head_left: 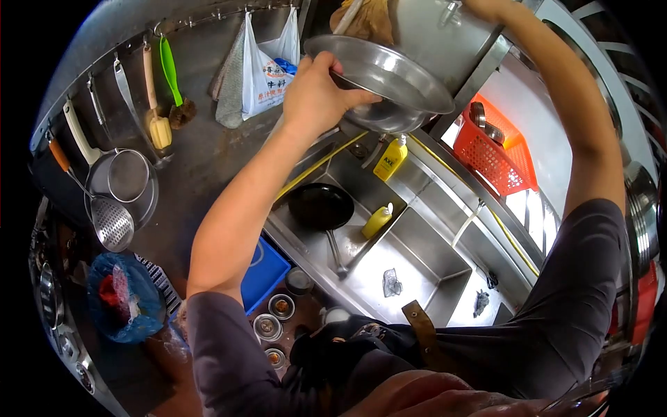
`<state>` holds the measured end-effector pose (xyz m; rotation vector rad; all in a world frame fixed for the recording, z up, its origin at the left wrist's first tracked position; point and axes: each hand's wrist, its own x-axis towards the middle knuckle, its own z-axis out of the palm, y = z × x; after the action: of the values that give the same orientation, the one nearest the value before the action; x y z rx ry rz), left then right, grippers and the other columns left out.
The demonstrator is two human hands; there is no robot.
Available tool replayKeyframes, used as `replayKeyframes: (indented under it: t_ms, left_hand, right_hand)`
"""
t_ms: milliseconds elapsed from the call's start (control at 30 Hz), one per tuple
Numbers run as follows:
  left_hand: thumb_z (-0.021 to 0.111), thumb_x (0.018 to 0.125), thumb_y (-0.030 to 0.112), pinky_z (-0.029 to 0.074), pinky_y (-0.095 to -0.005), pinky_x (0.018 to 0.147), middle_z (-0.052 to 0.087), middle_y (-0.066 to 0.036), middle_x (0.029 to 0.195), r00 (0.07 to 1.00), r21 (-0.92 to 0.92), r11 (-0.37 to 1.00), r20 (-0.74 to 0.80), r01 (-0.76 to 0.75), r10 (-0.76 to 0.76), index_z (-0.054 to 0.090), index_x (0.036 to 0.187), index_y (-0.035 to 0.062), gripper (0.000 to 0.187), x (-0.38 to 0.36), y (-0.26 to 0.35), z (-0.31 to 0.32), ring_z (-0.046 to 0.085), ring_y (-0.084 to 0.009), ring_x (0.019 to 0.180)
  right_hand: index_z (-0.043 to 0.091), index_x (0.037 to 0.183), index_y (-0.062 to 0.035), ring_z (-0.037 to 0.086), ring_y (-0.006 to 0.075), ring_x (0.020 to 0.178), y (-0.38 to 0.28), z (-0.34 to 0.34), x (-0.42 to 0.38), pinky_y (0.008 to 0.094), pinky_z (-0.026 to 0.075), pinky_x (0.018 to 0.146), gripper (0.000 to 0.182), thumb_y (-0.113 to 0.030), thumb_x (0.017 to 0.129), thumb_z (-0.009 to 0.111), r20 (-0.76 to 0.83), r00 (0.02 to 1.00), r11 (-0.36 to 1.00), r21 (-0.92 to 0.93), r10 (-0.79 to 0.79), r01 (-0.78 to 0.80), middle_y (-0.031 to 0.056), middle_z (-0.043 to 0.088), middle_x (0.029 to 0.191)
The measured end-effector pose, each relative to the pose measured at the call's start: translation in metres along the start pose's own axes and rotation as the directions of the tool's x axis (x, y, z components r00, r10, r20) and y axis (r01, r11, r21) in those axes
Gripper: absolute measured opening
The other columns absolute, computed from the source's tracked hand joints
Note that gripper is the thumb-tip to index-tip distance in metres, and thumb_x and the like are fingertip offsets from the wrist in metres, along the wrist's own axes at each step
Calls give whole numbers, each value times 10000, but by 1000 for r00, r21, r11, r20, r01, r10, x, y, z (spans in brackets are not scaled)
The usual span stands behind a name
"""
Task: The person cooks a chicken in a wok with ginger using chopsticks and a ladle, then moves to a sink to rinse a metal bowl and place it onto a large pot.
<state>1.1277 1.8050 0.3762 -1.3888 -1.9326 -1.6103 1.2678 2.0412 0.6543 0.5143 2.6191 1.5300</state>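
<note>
My left hand point(316, 94) is closed on the rim of a wide stainless steel bowl point(431, 94), with the thumb over the edge. The bowl is raised above the back of the sink, tilted so its inside shows. High on the right, my right hand point(488, 8) reaches to the top edge of the view beside a large pale metal surface point(431, 42). Its fingers are mostly cut off, so their grip cannot be made out. Below the bowl stands a yellow detergent bottle point(391, 158). A black frying pan point(321, 207) and another yellow bottle point(377, 222) lie in the sink.
The steel sink point(410, 240) has two basins, with a crumpled clear wrapper point(392, 283) inside. An orange basket point(493, 153) holds metal items at the right. Utensils, a strainer point(128, 175) and a white plastic bag point(267, 76) hang on the left wall. A blue bin point(267, 274) stands below.
</note>
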Motion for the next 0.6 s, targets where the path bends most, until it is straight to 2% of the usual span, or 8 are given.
replayKeyframes:
  t_ms: [200, 300, 367, 400, 467, 533, 567, 600]
  left_hand:
    - [889, 507, 485, 505, -359, 689, 560, -118, 920, 999, 17, 1000, -21, -25, 25, 567, 900, 46, 672, 1, -1, 0, 608, -271, 779]
    - [893, 513, 461, 503, -365, 698, 563, -122, 921, 1000, 35, 999, -15, -21, 21, 576, 899, 38, 655, -1, -5, 2, 605, -274, 797]
    - [895, 531, 421, 499, -364, 715, 560, -123, 912, 988, -52, 991, -101, -124, 119, 589, 881, 33, 606, 0, -12, 7, 599, -278, 822]
    - [895, 531, 421, 499, -364, 715, 560, -123, 912, 989, -42, 991, -84, -129, 125, 589, 881, 33, 606, 1, -13, 7, 599, -278, 822]
    - [897, 543, 392, 495, -363, 725, 559, -124, 915, 987, -48, 990, -102, -129, 124, 598, 865, 39, 563, 0, -13, 8, 595, -281, 834]
    - [897, 545, 390, 495, -364, 726, 559, -124, 919, 989, -60, 991, -96, -117, 111, 602, 857, 43, 553, -3, -12, 9, 594, -283, 840]
    - [898, 547, 388, 496, -365, 728, 559, -123, 924, 989, -75, 992, -122, -98, 88, 606, 850, 46, 542, -2, -13, 9, 593, -285, 846]
    - [898, 547, 388, 496, -365, 728, 559, -123, 924, 987, -72, 992, -126, -106, 96, 606, 850, 46, 542, 0, -13, 9, 593, -285, 846]
  right_hand:
    - [684, 1044, -176, 658, 348, 867, -10, 16, 2, 457, 512, 770, 279, -180, 797, 554, -74, 995, 998, 2, 65, -65, 166, 681, 930]
    - [682, 1015, -135, 658, 348, 868, -13, 33, 4, 460, 511, 768, 250, -170, 825, 523, -232, 968, 994, 75, 100, -85, 167, 681, 908]
    - [676, 1004, -91, 655, 345, 882, -29, 17, -9, 456, 507, 781, 236, -184, 848, 526, -240, 842, 861, 304, 483, -407, 178, 678, 912]
    - [676, 1004, -91, 655, 345, 882, -44, 15, -23, 456, 507, 781, 236, -184, 848, 526, -230, 839, 852, 320, 494, -414, 178, 678, 912]
    - [677, 1012, -93, 652, 344, 901, -80, 11, -68, 453, 501, 792, 270, -284, 837, 600, -268, 692, 618, 718, 670, -320, 223, 663, 923]
    - [667, 977, -35, 567, 132, 706, -146, 29, -128, 305, 463, 661, 371, -388, 883, 600, -92, 730, 321, 930, 677, -181, 44, 621, 790]
    - [654, 895, -36, 576, 128, 692, -178, 47, -151, 290, 455, 652, 353, -385, 895, 603, 105, 735, 74, 975, 670, -207, 33, 616, 753]
    - [623, 808, -55, 531, 88, 608, -211, 64, -167, 247, 393, 532, 339, -377, 911, 601, 112, 682, 14, 984, 723, -177, 21, 592, 724]
